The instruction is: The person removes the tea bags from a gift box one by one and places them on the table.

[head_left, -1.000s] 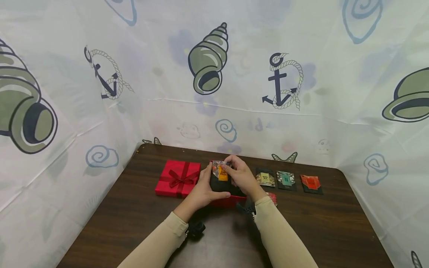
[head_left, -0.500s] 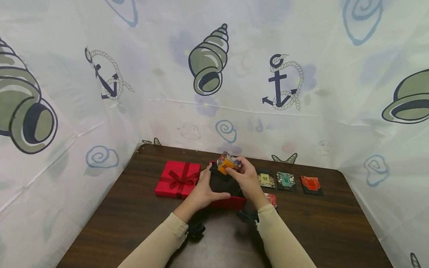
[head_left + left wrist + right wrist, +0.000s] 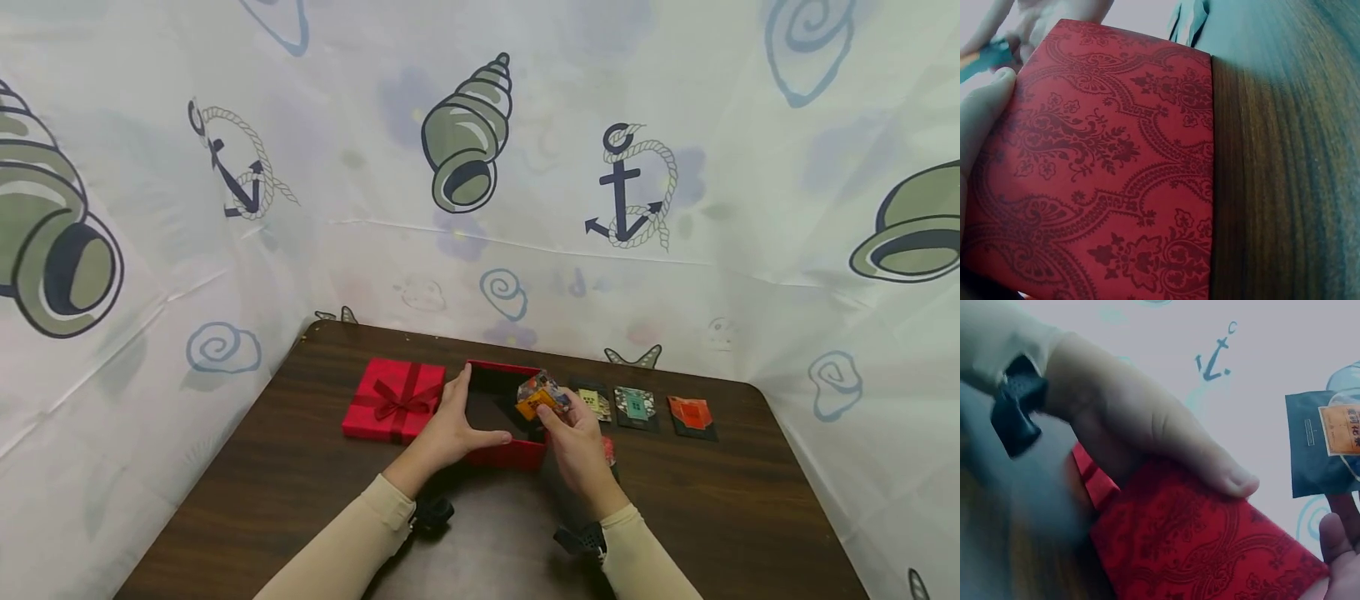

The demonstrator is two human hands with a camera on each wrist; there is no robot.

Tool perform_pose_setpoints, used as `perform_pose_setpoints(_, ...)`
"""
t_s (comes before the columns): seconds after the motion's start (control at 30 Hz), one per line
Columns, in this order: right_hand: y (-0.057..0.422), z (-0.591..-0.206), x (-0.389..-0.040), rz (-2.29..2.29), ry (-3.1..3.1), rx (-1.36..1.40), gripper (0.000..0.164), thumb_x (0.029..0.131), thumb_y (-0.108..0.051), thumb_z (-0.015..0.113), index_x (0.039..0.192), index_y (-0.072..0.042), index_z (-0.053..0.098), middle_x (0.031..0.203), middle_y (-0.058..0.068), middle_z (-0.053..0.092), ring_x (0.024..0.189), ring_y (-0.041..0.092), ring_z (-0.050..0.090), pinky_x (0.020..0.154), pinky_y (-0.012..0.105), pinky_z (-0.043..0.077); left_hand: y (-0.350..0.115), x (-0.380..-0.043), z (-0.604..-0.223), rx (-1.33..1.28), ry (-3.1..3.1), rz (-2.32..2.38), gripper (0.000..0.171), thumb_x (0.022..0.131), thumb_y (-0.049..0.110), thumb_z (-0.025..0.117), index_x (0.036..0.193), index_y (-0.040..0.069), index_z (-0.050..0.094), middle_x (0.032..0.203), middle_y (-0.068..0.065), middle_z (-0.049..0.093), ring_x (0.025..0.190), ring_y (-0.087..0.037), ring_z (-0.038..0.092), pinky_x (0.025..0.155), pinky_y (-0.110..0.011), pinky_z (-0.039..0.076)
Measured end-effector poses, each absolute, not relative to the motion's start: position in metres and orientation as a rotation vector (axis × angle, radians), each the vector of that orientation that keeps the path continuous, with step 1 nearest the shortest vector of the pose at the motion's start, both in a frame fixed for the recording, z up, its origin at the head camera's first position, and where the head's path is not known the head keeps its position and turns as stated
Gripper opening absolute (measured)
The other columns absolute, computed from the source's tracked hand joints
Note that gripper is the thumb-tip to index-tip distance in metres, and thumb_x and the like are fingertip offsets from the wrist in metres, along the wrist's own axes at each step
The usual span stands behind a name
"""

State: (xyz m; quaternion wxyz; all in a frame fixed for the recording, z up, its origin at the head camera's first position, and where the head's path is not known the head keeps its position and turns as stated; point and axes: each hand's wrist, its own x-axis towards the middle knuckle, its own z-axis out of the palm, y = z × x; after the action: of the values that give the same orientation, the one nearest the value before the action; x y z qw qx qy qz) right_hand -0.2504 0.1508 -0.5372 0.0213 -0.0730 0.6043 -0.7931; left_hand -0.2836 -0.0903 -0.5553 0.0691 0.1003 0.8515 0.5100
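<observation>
An open red box point(image 3: 506, 456) with a dark inside stands on the table, its walls damask-patterned in the left wrist view. My left hand point(image 3: 452, 429) grips it at the left, thumb over the near rim and fingers along the left wall. Over its right part, my right hand point(image 3: 581, 446) pinches a small flat packet point(image 3: 534, 404) between thumb and fingers. That packet point(image 3: 1317, 440) is black with an orange label bearing characters, and it is tilted. In the right wrist view, part of my right hand point(image 3: 1344, 562) shows below the packet.
A red lid point(image 3: 386, 398) with a ribbon bow lies left of the box. To the right lie packets with a yellow label point(image 3: 592, 404), a teal label point(image 3: 636, 407) and a red label point(image 3: 692, 414). Another red packet point(image 3: 609, 451) is partly hidden behind my right hand.
My right hand has lifted the orange-labelled packet from inside the box and carried it to the right, tilting it. My left hand has kept its hold on the box.
</observation>
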Motion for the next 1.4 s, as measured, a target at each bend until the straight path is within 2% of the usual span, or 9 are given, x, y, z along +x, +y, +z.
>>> perform_pose_setpoints(0.27, 0.170, -0.547, -0.226, -2.544, 1.746, -0.426, 0.044, 0.112, -0.006, 0.059, 0.152, -0.005, 0.041, 0.136, -0.004, 0.067, 0.129, 0.007, 0.068, 0.113, 0.025, 0.054, -0.092, -0.284, -0.558, 0.318, 2.549, 1.544, 0.140, 0.076, 0.061, 0.095, 0.177, 0.035, 0.002, 0.182, -0.008, 0.015, 0.164, -0.040, 0.027, 0.122, -0.070, 0.041)
perform_pose_setpoints(0.4, 0.183, -0.552, -0.219, -2.529, 1.763, -0.443, 0.035, 0.114, -0.007, 0.055, 0.147, -0.008, 0.043, 0.131, -0.002, 0.067, 0.109, 0.008, 0.072, 0.085, 0.019, 0.062, -0.091, -0.283, -0.556, 0.305, 2.558, 1.526, 0.140, 0.075, 0.061, 0.095, 0.177, 0.036, 0.002, 0.182, -0.008, 0.015, 0.164, -0.040, 0.028, 0.121, -0.070, 0.042)
perform_pose_setpoints(0.5, 0.198, -0.558, -0.212, -2.478, 1.766, -0.433, 0.031, 0.114, -0.009, 0.055, 0.143, -0.015, 0.044, 0.129, -0.004, 0.069, 0.095, 0.008, 0.070, 0.060, 0.017, 0.057, -0.089, -0.282, -0.554, 0.300, 2.564, 1.516, 0.140, 0.075, 0.062, 0.096, 0.177, 0.035, 0.003, 0.182, -0.008, 0.016, 0.163, -0.040, 0.029, 0.121, -0.069, 0.043)
perform_pose_setpoints(0.6, 0.211, -0.568, -0.205, -2.436, 1.748, -0.419, 0.028, 0.113, -0.006, 0.057, 0.135, -0.019, 0.047, 0.127, -0.007, 0.073, 0.084, 0.005, 0.069, 0.053, 0.016, 0.054, -0.089, -0.282, -0.553, 0.298, 2.569, 1.509, 0.141, 0.074, 0.063, 0.095, 0.177, 0.034, 0.003, 0.182, -0.008, 0.016, 0.163, -0.040, 0.029, 0.122, -0.069, 0.042)
perform_pose_setpoints(0.8, 0.234, -0.583, -0.195, -2.414, 1.810, -0.400, 0.034, 0.110, 0.001, 0.059, 0.134, -0.022, 0.050, 0.126, -0.009, 0.071, 0.088, 0.003, 0.067, 0.057, 0.018, 0.055, -0.090, -0.282, -0.553, 0.295, 2.565, 1.516, 0.141, 0.073, 0.063, 0.095, 0.177, 0.033, 0.004, 0.181, -0.008, 0.017, 0.163, -0.038, 0.028, 0.122, -0.070, 0.041)
perform_pose_setpoints(0.9, 0.249, -0.584, -0.194, -2.452, 1.912, -0.319, 0.035, 0.111, 0.000, 0.058, 0.141, -0.014, 0.049, 0.128, -0.006, 0.067, 0.103, 0.006, 0.068, 0.073, 0.021, 0.060, -0.090, -0.282, -0.552, 0.300, 2.559, 1.513, 0.141, 0.074, 0.064, 0.095, 0.177, 0.034, 0.003, 0.182, -0.007, 0.017, 0.163, -0.038, 0.028, 0.122, -0.069, 0.041)
perform_pose_setpoints(1.03, 0.274, -0.584, -0.198, -2.487, 2.132, -0.134, 0.043, 0.112, -0.005, 0.058, 0.153, -0.007, 0.044, 0.119, -0.005, 0.062, 0.108, 0.008, 0.059, 0.090, 0.021, 0.056, -0.091, -0.283, -0.552, 0.295, 2.558, 1.514, 0.141, 0.074, 0.064, 0.094, 0.177, 0.035, 0.003, 0.182, -0.006, 0.017, 0.163, -0.037, 0.028, 0.122, -0.069, 0.042)
perform_pose_setpoints(1.2, 0.300, -0.589, -0.203, -2.232, 2.562, 0.093, 0.057, 0.112, -0.011, 0.061, 0.164, -0.015, 0.039, 0.108, -0.002, 0.056, 0.096, 0.010, 0.055, 0.081, 0.018, 0.050, -0.091, -0.283, -0.553, 0.296, 2.562, 1.521, 0.141, 0.073, 0.065, 0.094, 0.177, 0.035, 0.004, 0.182, -0.007, 0.017, 0.163, -0.038, 0.028, 0.122, -0.070, 0.042)
perform_pose_setpoints(1.4, 0.309, -0.592, -0.206, -1.822, 2.897, 0.300, 0.030, 0.110, -0.013, 0.065, 0.140, -0.006, 0.067, 0.110, 0.006, 0.062, 0.089, 0.008, 0.054, 0.072, 0.019, 0.048, -0.092, -0.284, -0.555, 0.303, 2.553, 1.520, 0.142, 0.073, 0.067, 0.093, 0.177, 0.035, 0.001, 0.181, -0.008, 0.017, 0.163, -0.038, 0.028, 0.122, -0.071, 0.041)
